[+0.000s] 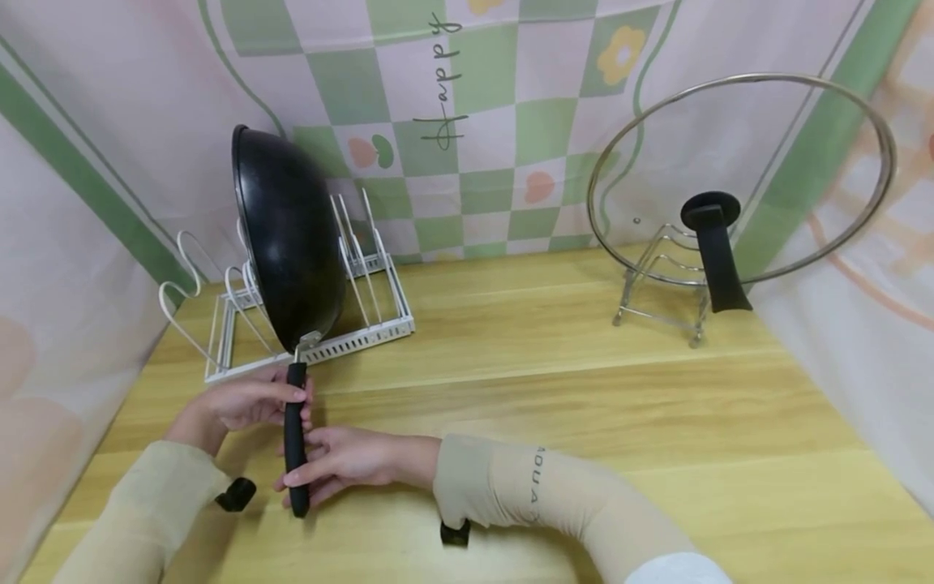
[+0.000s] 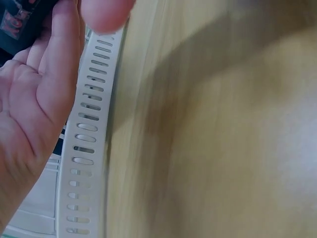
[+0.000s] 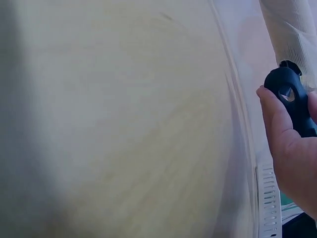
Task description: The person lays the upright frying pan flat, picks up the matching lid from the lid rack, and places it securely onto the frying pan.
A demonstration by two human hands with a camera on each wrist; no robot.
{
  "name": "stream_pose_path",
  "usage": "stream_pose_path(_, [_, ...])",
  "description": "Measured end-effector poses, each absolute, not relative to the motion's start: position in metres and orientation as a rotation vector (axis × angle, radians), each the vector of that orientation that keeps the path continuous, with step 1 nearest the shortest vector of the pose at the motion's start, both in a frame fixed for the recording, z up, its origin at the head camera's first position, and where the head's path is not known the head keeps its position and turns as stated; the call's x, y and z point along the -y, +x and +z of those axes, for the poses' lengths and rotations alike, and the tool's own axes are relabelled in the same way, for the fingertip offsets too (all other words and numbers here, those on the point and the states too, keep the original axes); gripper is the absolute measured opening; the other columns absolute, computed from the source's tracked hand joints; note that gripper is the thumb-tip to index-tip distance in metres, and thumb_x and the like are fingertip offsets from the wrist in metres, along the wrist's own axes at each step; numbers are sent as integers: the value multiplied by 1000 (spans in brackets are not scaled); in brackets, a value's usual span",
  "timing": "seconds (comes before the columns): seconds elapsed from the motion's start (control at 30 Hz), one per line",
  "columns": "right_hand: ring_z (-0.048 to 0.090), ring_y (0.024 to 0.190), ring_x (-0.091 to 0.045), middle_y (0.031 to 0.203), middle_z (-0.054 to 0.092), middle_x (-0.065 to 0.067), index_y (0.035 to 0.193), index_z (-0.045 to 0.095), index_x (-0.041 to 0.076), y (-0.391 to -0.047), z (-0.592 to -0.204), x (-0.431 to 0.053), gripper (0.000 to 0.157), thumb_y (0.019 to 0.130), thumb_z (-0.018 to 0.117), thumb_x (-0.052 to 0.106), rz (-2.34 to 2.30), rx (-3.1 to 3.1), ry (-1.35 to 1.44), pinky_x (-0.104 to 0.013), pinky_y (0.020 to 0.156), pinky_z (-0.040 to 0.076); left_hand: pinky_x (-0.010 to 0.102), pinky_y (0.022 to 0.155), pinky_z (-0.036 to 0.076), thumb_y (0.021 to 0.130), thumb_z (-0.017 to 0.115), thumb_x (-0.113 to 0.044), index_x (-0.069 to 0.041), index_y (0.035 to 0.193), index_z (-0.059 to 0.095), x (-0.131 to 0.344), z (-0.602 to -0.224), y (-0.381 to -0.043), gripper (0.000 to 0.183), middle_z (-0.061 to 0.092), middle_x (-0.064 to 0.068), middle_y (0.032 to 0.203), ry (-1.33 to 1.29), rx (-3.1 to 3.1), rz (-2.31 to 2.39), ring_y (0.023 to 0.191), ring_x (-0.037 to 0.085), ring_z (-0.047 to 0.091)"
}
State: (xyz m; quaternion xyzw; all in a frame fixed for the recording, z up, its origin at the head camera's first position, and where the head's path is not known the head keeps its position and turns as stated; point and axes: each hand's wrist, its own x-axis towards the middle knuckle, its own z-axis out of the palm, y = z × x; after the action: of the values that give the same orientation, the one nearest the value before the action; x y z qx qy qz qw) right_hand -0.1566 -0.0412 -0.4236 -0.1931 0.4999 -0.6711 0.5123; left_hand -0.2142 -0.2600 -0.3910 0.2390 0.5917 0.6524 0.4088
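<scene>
A black wok [image 1: 295, 235] stands on its edge in a white wire rack [image 1: 365, 337], its long black handle [image 1: 295, 438] pointing toward me. My left hand [image 1: 255, 399] grips the handle close to the pan, thumb on one side and fingers on the other. Nearer the handle's end, my right hand [image 1: 349, 461] holds it between thumb and fingers. In the right wrist view the handle's rounded end [image 3: 285, 82], with its hanging hole, shows between thumb and fingers. The left wrist view has the left palm [image 2: 37, 94] beside the rack's slotted rail [image 2: 89, 119].
At the right, a glass lid [image 1: 755, 282] with a metal rim and black handle [image 1: 718, 251] stands in a small metal wire stand [image 1: 660, 316]. Both racks stand on a wood-grain tabletop [image 1: 525, 405]. A checkered curtain [image 1: 481, 89] hangs behind it.
</scene>
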Motion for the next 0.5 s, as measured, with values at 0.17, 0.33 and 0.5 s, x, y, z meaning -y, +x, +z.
stream_pose_path(0.17, [49, 130, -52, 137, 56, -34, 151, 36, -5, -157, -421, 41, 46, 107, 47, -3, -1607, -1213, -455, -48, 100, 52, 34, 88, 57, 103, 37, 6, -12, 108, 66, 259, -396, -212, 34, 71, 0, 98, 646, -1427, 1700, 95, 17, 72])
stream_pose_path(0.33, [49, 131, -51, 137, 56, -34, 150, 38, -7, -157, -419, 39, 44, 107, 46, -1, -1595, -1212, -444, -48, 100, 52, 34, 87, 58, 103, 36, 6, -12, 109, 64, 258, -398, -209, 34, 70, -1, 98, 620, -1429, 1732, 95, 16, 72])
stream_pose_path(0.5, [56, 126, -47, 130, 62, -31, 148, 44, -4, -158, -417, 39, 42, 106, 49, 0, -1567, -1226, -427, -44, 95, 55, 33, 87, 58, 104, 36, 5, -12, 109, 63, 258, -397, -208, 33, 69, -1, 97, 597, -1430, 1729, 93, 15, 72])
